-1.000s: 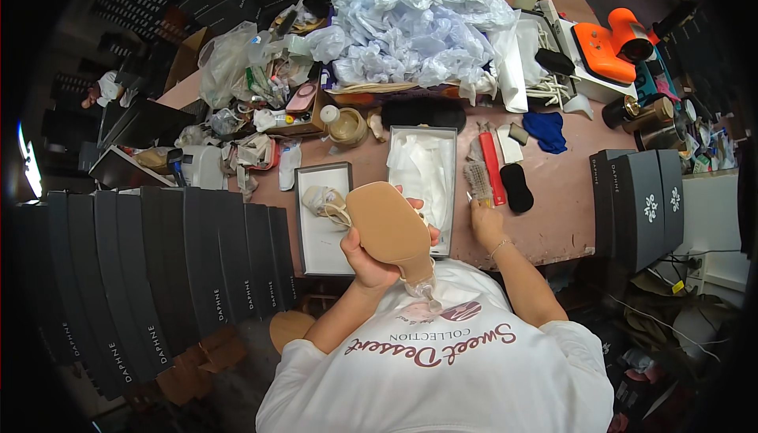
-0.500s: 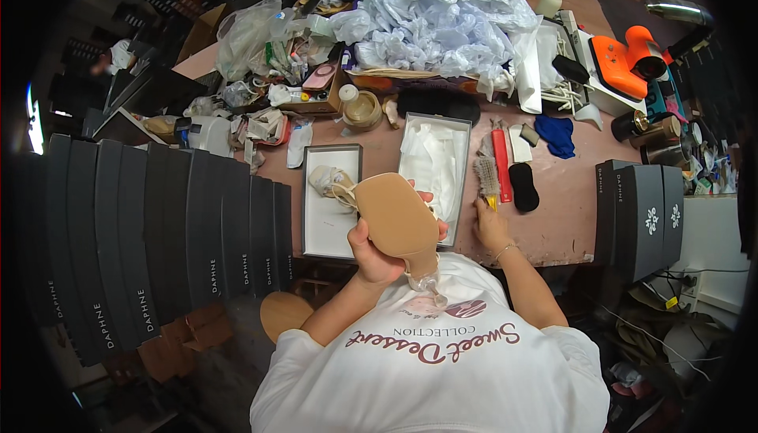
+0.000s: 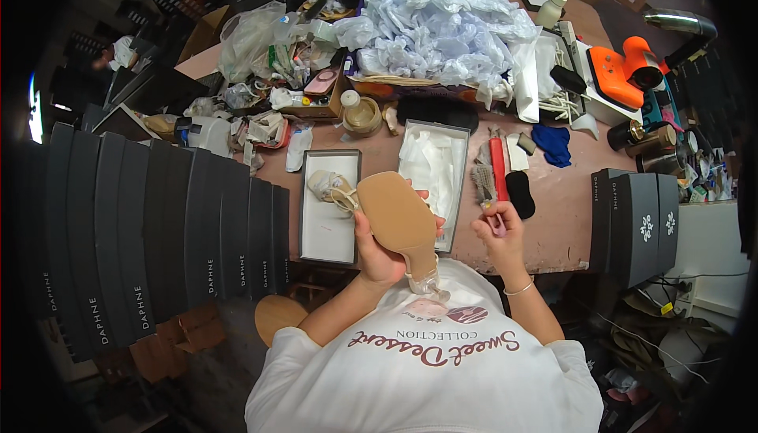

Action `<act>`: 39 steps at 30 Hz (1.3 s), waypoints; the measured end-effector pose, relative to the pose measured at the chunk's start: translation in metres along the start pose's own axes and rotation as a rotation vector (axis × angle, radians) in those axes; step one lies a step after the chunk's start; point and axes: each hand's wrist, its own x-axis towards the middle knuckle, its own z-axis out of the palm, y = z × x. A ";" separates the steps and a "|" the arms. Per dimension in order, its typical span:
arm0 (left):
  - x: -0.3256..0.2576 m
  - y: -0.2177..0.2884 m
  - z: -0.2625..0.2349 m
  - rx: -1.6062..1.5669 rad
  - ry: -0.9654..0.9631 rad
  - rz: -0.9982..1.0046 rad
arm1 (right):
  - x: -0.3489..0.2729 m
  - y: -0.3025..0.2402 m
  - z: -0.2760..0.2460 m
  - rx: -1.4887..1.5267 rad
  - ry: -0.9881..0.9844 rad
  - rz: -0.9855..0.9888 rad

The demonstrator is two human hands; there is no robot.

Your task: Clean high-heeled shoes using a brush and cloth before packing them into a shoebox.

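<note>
My left hand [image 3: 381, 255] is closed around a high-heeled sandal [image 3: 397, 212], its tan sole turned up and clear wrap about the heel end. Just left of it, a second sandal [image 3: 330, 187] with pale straps and wrapping lies in a shallow grey-rimmed box lid [image 3: 329, 232]. Paper fills the shoe box [image 3: 452, 202] beyond the held sandal. My right hand [image 3: 505, 242] pinches a slim pinkish handle [image 3: 497, 225]. A grey-bristled brush [image 3: 482, 183] is right beyond those fingers; whether the handle belongs to it I cannot tell.
Dark shoe boxes [image 3: 167, 236] stand in a row at left, and more boxes [image 3: 634, 224] at right. A red tool [image 3: 498, 166], a black pad [image 3: 520, 194] and a blue cloth [image 3: 551, 145] lie on the table. Crumpled white plastic wrap [image 3: 438, 34] heaps at the back.
My right hand has drawn back toward me and turned up, with the pinkish handle now showing in its fingers. The left hand keeps the sandal in nearly the same place.
</note>
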 end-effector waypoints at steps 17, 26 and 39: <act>-0.015 0.003 0.009 0.152 -0.069 0.142 | -0.021 -0.083 0.062 -0.004 -0.326 -0.209; -0.013 0.001 0.006 0.196 -0.070 0.134 | -0.012 -0.103 0.074 -0.169 -0.244 -0.447; -0.015 0.001 0.004 0.220 -0.074 0.111 | -0.008 -0.099 0.076 -0.240 -0.224 -0.576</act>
